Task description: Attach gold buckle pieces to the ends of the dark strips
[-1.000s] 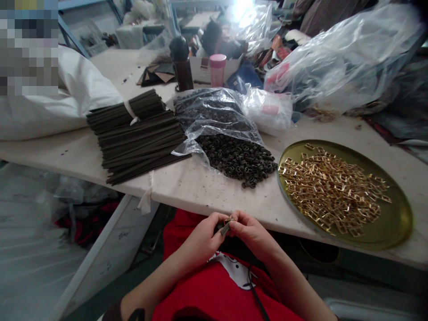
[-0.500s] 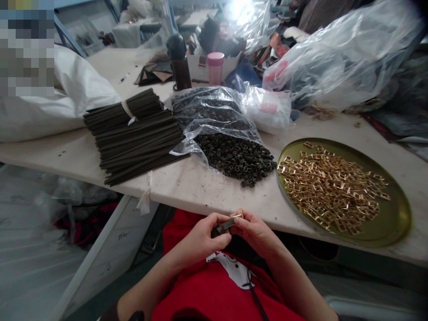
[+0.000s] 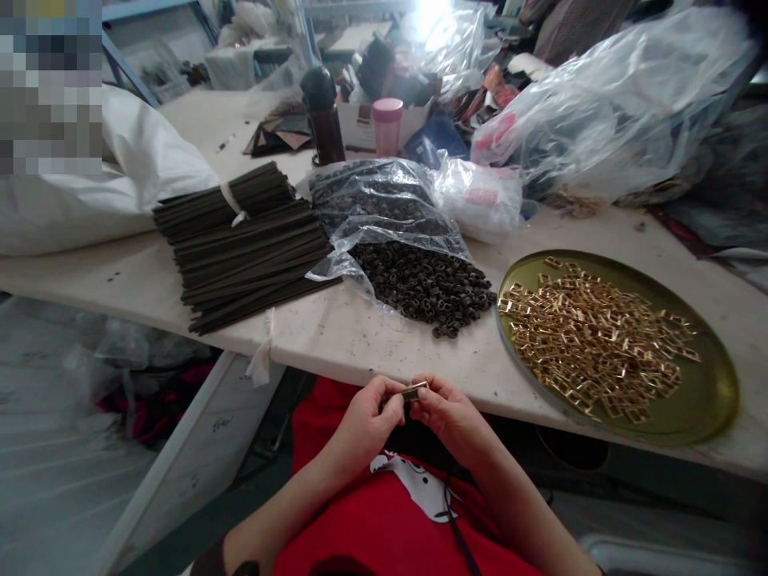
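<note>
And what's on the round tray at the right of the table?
The round tray holds a heap of small gold-coloured rectangular frames, piled over one another; its right side is visible. The tray's surface under the heap is covered, so anything beneath can't be seen.

Dark strip [image 3: 410, 395] and gold-toned metal piece [image 3: 422, 386] — close together, slightly tilted, partly hidden — pinched between left hand [image 3: 367, 420] and right hand [image 3: 453, 420], near the bench [image 3: 324, 332].

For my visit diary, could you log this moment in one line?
Left hand: holding small gold-edged piece; right hand: gripping its other end; gold metal frames: on round tray; dark loops: piled on table
</note>
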`<action>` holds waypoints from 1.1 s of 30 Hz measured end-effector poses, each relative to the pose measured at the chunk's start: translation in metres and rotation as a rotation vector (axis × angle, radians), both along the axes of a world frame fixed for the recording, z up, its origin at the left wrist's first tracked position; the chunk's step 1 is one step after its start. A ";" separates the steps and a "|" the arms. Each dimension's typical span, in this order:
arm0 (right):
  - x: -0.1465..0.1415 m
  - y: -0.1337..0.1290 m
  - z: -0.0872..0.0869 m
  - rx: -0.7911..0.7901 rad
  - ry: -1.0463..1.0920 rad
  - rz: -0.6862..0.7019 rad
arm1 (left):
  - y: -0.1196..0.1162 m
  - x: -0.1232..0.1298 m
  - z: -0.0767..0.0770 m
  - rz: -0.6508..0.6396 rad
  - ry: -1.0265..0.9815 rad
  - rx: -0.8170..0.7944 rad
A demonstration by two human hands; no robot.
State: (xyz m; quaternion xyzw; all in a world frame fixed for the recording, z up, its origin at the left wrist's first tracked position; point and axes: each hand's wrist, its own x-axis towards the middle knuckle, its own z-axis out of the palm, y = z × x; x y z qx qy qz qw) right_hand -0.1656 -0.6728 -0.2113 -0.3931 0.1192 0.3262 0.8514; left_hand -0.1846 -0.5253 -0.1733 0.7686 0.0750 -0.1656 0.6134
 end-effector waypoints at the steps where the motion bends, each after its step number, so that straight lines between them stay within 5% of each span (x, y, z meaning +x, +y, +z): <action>1: 0.000 0.001 0.000 0.004 -0.002 0.007 | 0.000 0.000 0.000 -0.002 -0.014 0.008; 12: -0.001 0.002 -0.003 0.015 -0.009 0.007 | 0.000 0.000 -0.002 -0.022 -0.024 -0.008; 27: 0.001 -0.005 -0.003 -0.398 -0.411 0.042 | 0.001 -0.002 -0.002 -0.027 -0.015 0.030; 33: 0.003 -0.010 0.002 -0.318 -0.378 0.055 | 0.003 0.000 0.002 -0.022 -0.014 -0.009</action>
